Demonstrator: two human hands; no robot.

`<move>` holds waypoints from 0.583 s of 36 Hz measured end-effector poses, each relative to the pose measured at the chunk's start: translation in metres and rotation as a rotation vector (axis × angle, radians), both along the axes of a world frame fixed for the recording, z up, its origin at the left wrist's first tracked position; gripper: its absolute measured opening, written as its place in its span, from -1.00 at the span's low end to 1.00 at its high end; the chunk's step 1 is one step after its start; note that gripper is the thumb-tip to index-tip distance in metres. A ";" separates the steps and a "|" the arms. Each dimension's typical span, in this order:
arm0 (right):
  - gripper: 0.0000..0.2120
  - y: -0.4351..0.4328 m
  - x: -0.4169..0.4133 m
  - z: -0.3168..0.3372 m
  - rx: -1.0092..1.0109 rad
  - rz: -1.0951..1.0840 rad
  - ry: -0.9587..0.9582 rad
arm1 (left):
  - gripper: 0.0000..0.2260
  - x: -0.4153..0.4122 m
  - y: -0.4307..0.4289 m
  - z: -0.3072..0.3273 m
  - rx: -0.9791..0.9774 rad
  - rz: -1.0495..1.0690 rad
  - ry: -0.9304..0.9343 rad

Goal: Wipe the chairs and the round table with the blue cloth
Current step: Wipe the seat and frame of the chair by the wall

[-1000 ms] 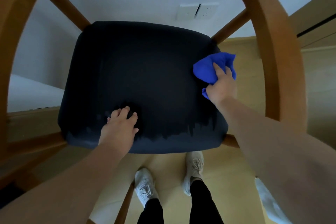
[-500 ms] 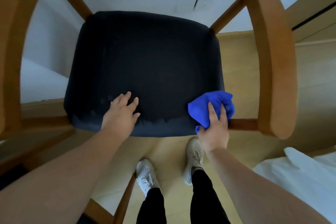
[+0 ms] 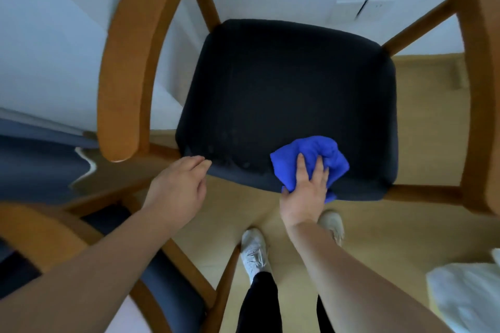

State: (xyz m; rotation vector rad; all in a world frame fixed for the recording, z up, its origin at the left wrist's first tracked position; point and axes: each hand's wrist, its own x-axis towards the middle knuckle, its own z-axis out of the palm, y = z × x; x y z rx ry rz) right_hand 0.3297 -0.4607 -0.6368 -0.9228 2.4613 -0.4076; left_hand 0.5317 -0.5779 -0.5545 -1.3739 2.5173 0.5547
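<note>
Both hands have moved: the left hand [image 3: 178, 192], now off the seat [image 3: 284, 84], hangs loosely curled and empty by its near left corner, while the right hand [image 3: 304, 197] (fingers straight) presses the blue cloth [image 3: 311, 153] on the near edge, so the seat beyond seems nearly wiped.

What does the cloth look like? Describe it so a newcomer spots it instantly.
Find the wooden armchair whose dark seat cushion fills the view. At the cushion's front edge, the right hand presses on a bunched blue cloth. Only it is bright blue; its neighbours are near-black fabric and tan wood.
</note>
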 end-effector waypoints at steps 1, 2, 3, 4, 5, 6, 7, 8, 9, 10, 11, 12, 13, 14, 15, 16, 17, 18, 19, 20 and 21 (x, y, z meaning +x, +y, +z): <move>-0.28 -0.007 0.011 0.000 0.005 0.060 -0.011 | -0.63 0.004 0.000 0.003 -0.007 0.010 0.014; -0.27 -0.012 0.021 -0.001 0.017 0.124 -0.022 | -0.64 0.008 0.000 0.005 -0.014 0.013 0.033; -0.26 -0.017 0.028 -0.002 0.028 0.185 -0.028 | -0.64 0.012 0.000 0.008 -0.023 0.009 0.056; -0.25 -0.021 0.032 -0.002 0.034 0.233 -0.028 | -0.65 0.016 0.000 0.011 -0.033 -0.002 0.079; -0.24 -0.024 0.034 -0.003 0.039 0.264 -0.024 | -0.66 0.020 0.000 0.015 -0.046 -0.021 0.101; -0.24 -0.024 0.033 -0.003 0.048 0.287 -0.019 | -0.66 0.022 0.000 0.018 -0.059 -0.042 0.120; -0.24 -0.024 0.031 -0.002 0.062 0.311 -0.013 | -0.65 0.025 0.000 0.022 -0.072 -0.059 0.136; -0.23 -0.023 0.028 -0.002 0.078 0.340 -0.010 | -0.65 0.027 0.000 0.026 -0.085 -0.068 0.150; -0.23 -0.021 0.025 -0.001 0.096 0.370 -0.012 | -0.65 0.028 0.000 0.030 -0.098 -0.069 0.166; -0.22 -0.020 0.021 0.001 0.107 0.405 -0.012 | -0.65 0.030 0.000 0.035 -0.111 -0.062 0.184; -0.23 -0.021 0.019 0.004 0.106 0.450 -0.013 | -0.65 0.031 -0.001 0.039 -0.127 -0.047 0.205; -0.24 -0.024 0.018 0.006 0.086 0.507 -0.013 | -0.65 0.032 -0.001 0.044 -0.145 -0.030 0.225; -0.26 -0.028 0.017 0.009 0.053 0.576 -0.014 | -0.65 0.033 -0.002 0.049 -0.163 -0.019 0.244; -0.28 -0.035 0.017 0.012 0.020 0.655 -0.012 | -0.66 0.034 -0.003 0.054 -0.184 -0.017 0.258; -0.30 -0.043 0.017 0.014 0.002 0.737 -0.004 | -0.68 0.035 -0.004 0.058 -0.207 -0.024 0.266; -0.30 -0.053 0.019 0.016 0.004 0.824 0.012 | -0.70 0.038 -0.005 0.063 -0.236 -0.035 0.263; -0.30 -0.065 0.021 0.018 0.022 0.908 0.037 | -0.72 0.040 -0.006 0.066 -0.267 -0.048 0.252; -0.29 -0.077 0.023 0.019 0.041 0.982 0.063 | -0.72 0.042 -0.007 0.069 -0.294 -0.058 0.233; -0.29 -0.090 0.026 0.020 0.054 1.044 0.082 | -0.71 0.044 -0.008 0.071 -0.317 -0.063 0.209; -0.29 -0.102 0.030 0.021 0.070 1.094 0.098 | -0.69 0.047 -0.008 0.073 -0.334 -0.064 0.190; -0.29 -0.114 0.035 0.021 0.094 1.136 0.117 | -0.68 0.049 -0.008 0.073 -0.347 -0.062 0.183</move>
